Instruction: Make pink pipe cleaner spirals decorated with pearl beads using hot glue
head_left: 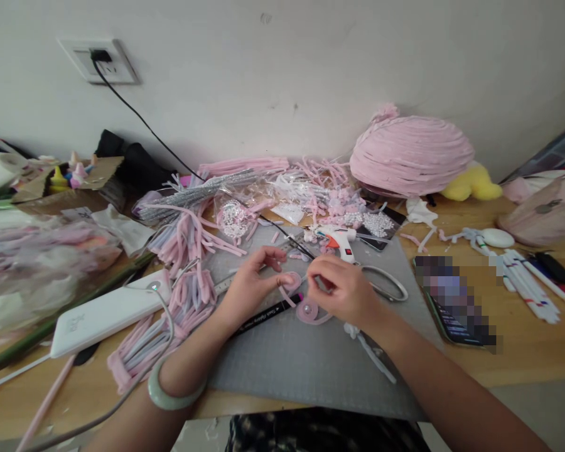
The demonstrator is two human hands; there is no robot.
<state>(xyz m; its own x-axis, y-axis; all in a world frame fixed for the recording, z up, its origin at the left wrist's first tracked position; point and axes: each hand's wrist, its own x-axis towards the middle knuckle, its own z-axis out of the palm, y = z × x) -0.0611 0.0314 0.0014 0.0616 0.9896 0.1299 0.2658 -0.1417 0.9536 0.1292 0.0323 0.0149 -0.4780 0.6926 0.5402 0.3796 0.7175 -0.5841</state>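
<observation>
My left hand [252, 285] pinches a pink fuzzy pipe cleaner coil [292, 280] between thumb and fingers, its loose end hanging down. Close beside it, my right hand [341, 289] has thumb and fingertips pressed together; whatever is between them is too small or hidden to make out. Below the hands, a second pink coil with a pearl bead in its middle [307, 309] lies on the grey cutting mat [282, 370]. A black marker [268, 317] lies under my left hand. Just behind my right hand rests a white glue gun [343, 242] with an orange trigger.
Pink and lilac pipe cleaner bundles [183, 301] and a white power bank [108, 314] lie left. Pearl beads [376, 223] and a big pink bundle [409, 157] stand behind. A metal scissors-like loop [388, 282], phone [452, 301] and white pens [527, 285] are right.
</observation>
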